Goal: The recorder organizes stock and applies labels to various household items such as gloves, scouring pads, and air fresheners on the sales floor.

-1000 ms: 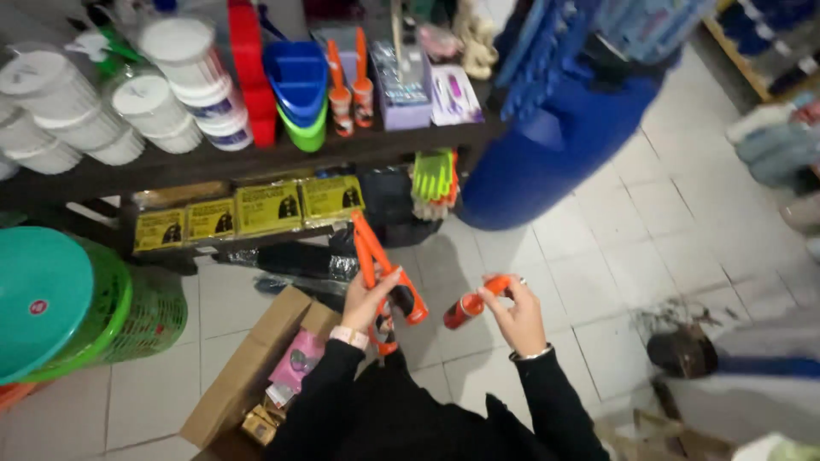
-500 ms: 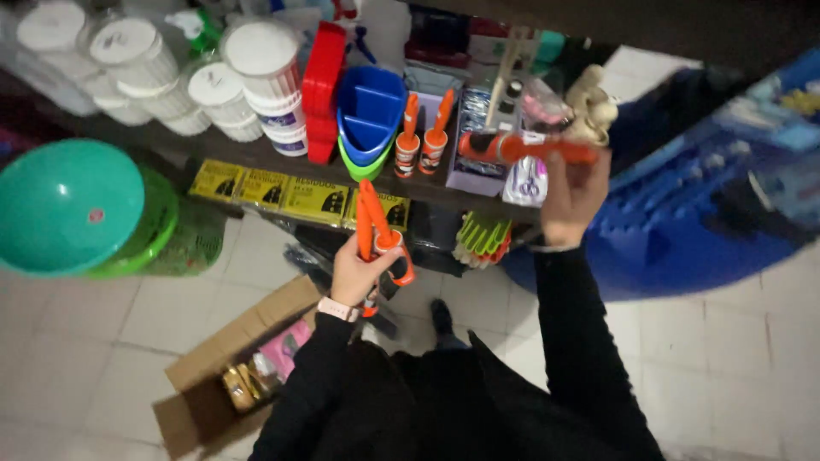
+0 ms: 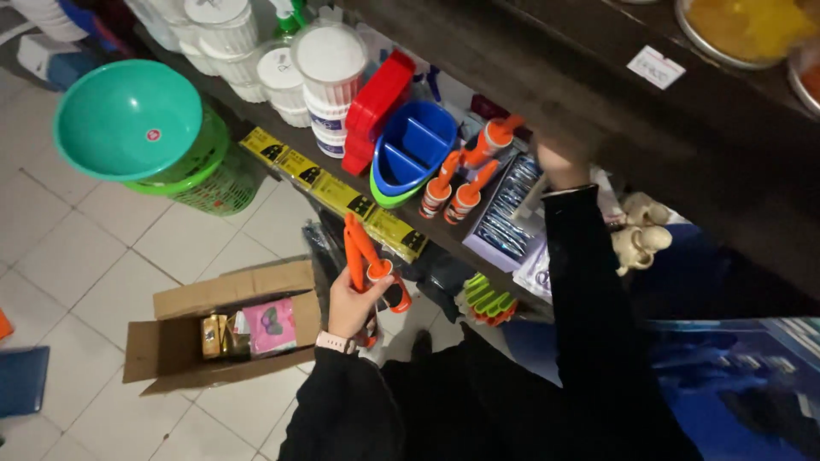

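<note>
My left hand (image 3: 352,306) is closed around a bunch of orange-handled tools (image 3: 366,254), held upright below the shelf edge. My right hand (image 3: 557,164) reaches onto the dark shelf (image 3: 444,243); its fingers are lost in the shadow of the upper shelf board. Just left of that hand an orange-and-white tool (image 3: 491,137) lies tilted above two similar tools (image 3: 451,189) standing on the shelf. Whether my fingers still touch it is hidden. A blue divided tray (image 3: 410,147) sits beside them.
Red container (image 3: 376,104) and stacked white tubs (image 3: 329,81) fill the shelf's left. Yellow boxes (image 3: 342,196) line its front edge. A teal bowl (image 3: 128,119) on green baskets (image 3: 209,183) and an open cardboard box (image 3: 218,294) stand on the tiled floor.
My right hand has carried the orange tool from in front of me further in onto the shelf. My left hand stays low with the bunch. The view has swung closer to the shelf.
</note>
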